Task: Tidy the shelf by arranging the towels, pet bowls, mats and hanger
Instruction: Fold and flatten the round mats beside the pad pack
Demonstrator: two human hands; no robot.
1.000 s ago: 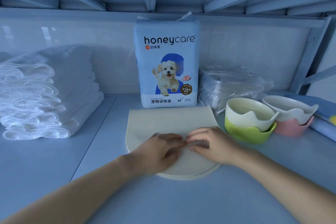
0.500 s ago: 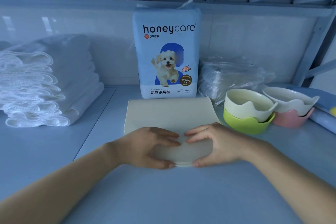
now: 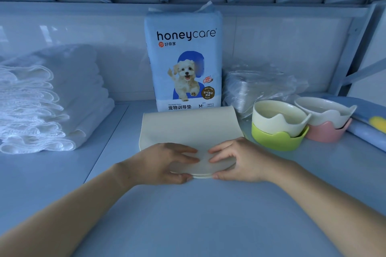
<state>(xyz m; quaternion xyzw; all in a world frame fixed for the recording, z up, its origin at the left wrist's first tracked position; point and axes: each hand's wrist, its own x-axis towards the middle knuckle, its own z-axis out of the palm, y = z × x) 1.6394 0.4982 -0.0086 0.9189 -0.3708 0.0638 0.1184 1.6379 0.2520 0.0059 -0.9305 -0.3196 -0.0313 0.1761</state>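
While both hands are on the cream mat (image 3: 188, 129), I note the grip first. My left hand (image 3: 165, 162) has its fingers laid across the top of the near end and its thumb tucked under the rounded rim, so it pinches the mat. My right hand (image 3: 240, 160) mirrors it, fingers on top and thumb at the rim underneath. The fingertips of the two hands nearly meet over the middle.

Mat: lies flat on the pale blue shelf (image 3: 208, 225), centre front. Two layers show at the near rounded edge; I cannot tell whether it is one mat folded or two stacked. The far edge is straight and ends just in front of the honeycare training-pad pack (image 3: 183, 64), which stands upright against the back wall.

Left of the mat, well apart: a stack of folded white towels (image 3: 48, 98), hemmed edges facing the front.

Right of the pack: a crumpled clear plastic bag (image 3: 261, 85), contents unclear.

Right front, near the mat's corner: a cream pet bowl (image 3: 277, 119) nested in a green pet bowl (image 3: 277, 142). Just beside these, a white pet bowl (image 3: 325, 110) nested in a pink pet bowl (image 3: 328, 131).

Far right edge: a blue bundle with a yellow patch (image 3: 367, 119), only partly in view.
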